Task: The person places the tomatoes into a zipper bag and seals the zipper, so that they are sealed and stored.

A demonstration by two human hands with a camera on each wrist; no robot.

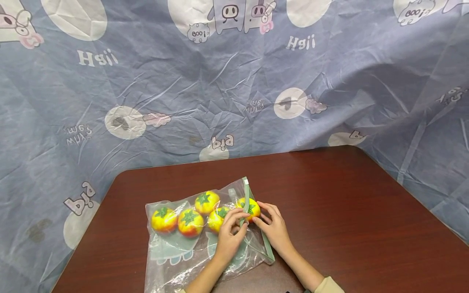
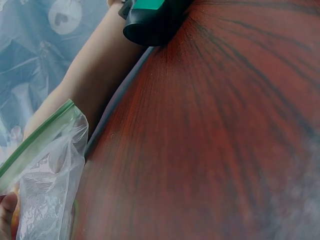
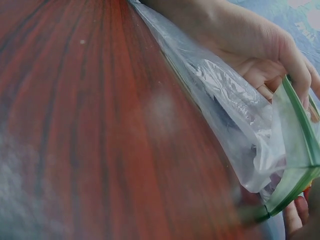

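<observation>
A clear zip bag (image 1: 205, 260) with a green zip strip lies on the table, its mouth towards the right. Inside are several yellow-and-red tomatoes (image 1: 190, 222) with green star-shaped tops. At the mouth sits another tomato (image 1: 254, 207), partly behind the strip. My right hand (image 1: 276, 232) holds this tomato from the right with thumb and fingers. My left hand (image 1: 229, 240) pinches the bag's edge at the strip, thumb below and fingers above. In the right wrist view the left hand (image 3: 280, 55) grips the green strip (image 3: 300, 117), and the mouth gapes.
The dark red-brown wooden table (image 1: 348, 211) extends to the right and behind the bag. A blue-grey printed cloth (image 1: 234, 81) hangs along its far edge and sides. A black device with a green top (image 2: 150, 22) is on the right wrist.
</observation>
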